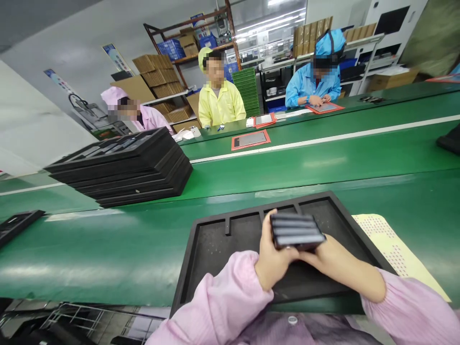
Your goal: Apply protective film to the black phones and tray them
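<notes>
Between my two hands is a small stack of dark, flat, phone-like devices (296, 230), blurred by motion. My left hand (271, 254) grips the stack's left side, with the thumb along the near edge. At the right and near side, my right hand (325, 254) closes on it; some of its fingers are hidden. Under the hands lies a black foam tray (219, 254) with shallow compartments, on the green work surface. The held stack is above this tray, apart from its floor.
A tall stack of black trays (143, 167) stands left on the green conveyor (323, 163). A yellow sheet with small marks (398, 249) lies right of my tray. Red-framed panels (250, 139) rest farther off. Three co-workers sit across. A wire rack (82, 316) is below left.
</notes>
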Tool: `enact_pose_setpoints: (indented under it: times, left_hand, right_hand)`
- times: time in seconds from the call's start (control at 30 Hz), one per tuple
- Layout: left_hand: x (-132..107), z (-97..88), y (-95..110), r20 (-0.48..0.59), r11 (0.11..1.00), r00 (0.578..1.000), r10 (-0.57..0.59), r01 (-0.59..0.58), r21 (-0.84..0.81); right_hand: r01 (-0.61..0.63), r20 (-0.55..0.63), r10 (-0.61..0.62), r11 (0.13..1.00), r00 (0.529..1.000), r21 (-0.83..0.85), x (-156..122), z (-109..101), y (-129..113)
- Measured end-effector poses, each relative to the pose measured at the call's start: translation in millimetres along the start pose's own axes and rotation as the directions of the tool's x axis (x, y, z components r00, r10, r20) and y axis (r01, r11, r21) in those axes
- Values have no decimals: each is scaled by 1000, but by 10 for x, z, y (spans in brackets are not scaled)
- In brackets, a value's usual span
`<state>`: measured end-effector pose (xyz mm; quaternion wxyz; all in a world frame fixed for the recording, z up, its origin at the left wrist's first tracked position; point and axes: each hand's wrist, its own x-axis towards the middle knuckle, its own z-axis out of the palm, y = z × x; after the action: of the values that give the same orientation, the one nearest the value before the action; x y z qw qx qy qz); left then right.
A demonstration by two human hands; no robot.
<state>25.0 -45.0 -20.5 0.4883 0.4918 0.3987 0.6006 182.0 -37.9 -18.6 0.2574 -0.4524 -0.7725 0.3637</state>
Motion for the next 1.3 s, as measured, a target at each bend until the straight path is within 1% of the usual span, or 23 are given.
enact_pose_setpoints:
  times: [0.03, 0.07, 0.1, 0.13, 0.17, 0.23, 0.27, 0.33, 0.4, 0.43, 0.53, 0.6, 0.7, 0.8, 0.97, 1.0, 1.07, 1.1, 1.13, 1.17, 1.2, 1.23, 1.3]
  left_hand:
    - [80, 58, 16, -64, 995, 993, -98, 95, -43]
    - [149, 112, 19, -118, 979, 974, -194, 184, -89]
    - [201, 155, 6, -157, 960, 950, -268, 251, -125]
    - [236, 184, -21, -184, 948, 932, -312, 291, -128]
    - [256, 197, -61, -209, 946, 923, -324, 309, -99]
    - [275, 178, -154, -258, 954, 924, -283, 299, 23]
    - [286, 151, -194, -276, 956, 928, -251, 283, 82]
    - [335, 81, -243, -289, 957, 934, -211, 258, 135]
    - [422, 12, -250, -277, 963, 944, -180, 227, 146]
    - [472, -16, -243, -265, 965, 949, -170, 214, 148]
    - [594, -67, -222, -209, 969, 962, -176, 207, 136]
    - [635, -85, -221, -160, 968, 968, -195, 216, 126]
    - [660, -112, -229, -95, 962, 967, -235, 246, 122]
    - [679, -144, -231, -51, 954, 961, -272, 277, 116]
    - [708, -191, -204, 63, 951, 960, -272, 259, 170]
    - [713, -198, -198, 81, 949, 959, -273, 255, 186]
    - [723, -205, -189, 93, 948, 959, -268, 245, 202]
    - [726, -203, -189, 92, 951, 962, -257, 234, 204]
    - [728, -197, -192, 93, 953, 965, -246, 223, 204]
    - [728, -186, -200, 91, 955, 967, -237, 215, 204]
    - [726, -171, -212, 86, 955, 969, -233, 211, 207]
    - [721, -153, -230, 77, 954, 970, -231, 210, 212]
    - [707, -118, -272, 48, 951, 973, -226, 209, 228]
  right_hand:
    - [-80, 12, 80, 997, 997, 3, 37, -60, -69]
    - [-139, 34, 139, 990, 990, 10, 66, -116, -143]
    - [-177, 65, 176, 984, 982, 18, 85, -164, -209]
    - [-197, 109, 193, 980, 975, 24, 97, -197, -261]
    - [-199, 151, 193, 980, 970, 27, 103, -215, -292]
    - [-183, 195, 174, 983, 965, 25, 114, -203, -288]
    - [-176, 197, 167, 984, 966, 26, 126, -181, -260]
    - [-186, 175, 177, 982, 968, 36, 176, -123, -180]
    - [-231, 150, 219, 971, 964, 66, 264, -73, -99]
    - [-257, 145, 240, 960, 960, 111, 317, -54, -64]
    - [-313, 166, 273, 896, 948, 314, 458, -16, 26]
    - [-331, 212, 264, 848, 941, 414, 499, -2, 81]
    - [-326, 255, 225, 811, 941, 487, 484, 0, 144]
    - [-325, 268, 216, 810, 939, 489, 450, -11, 161]
    - [-282, 241, 199, 880, 950, 384, 453, -36, 174]
    - [-251, 228, 178, 904, 957, 346, 449, -49, 181]
    - [-120, 158, 88, 971, 984, 207, 413, -86, 180]
    - [-20, 105, 10, 995, 994, 96, 379, -105, 165]
    - [95, 62, -92, 995, 994, -36, 334, -120, 136]
    - [218, 54, -212, 961, 976, -172, 282, -129, 94]
    - [342, 96, -328, 896, 940, -283, 226, -129, 41]
    - [461, 180, -424, 816, 888, -348, 171, -122, -19]
    - [654, 389, -531, 669, 753, -352, 89, -100, -135]
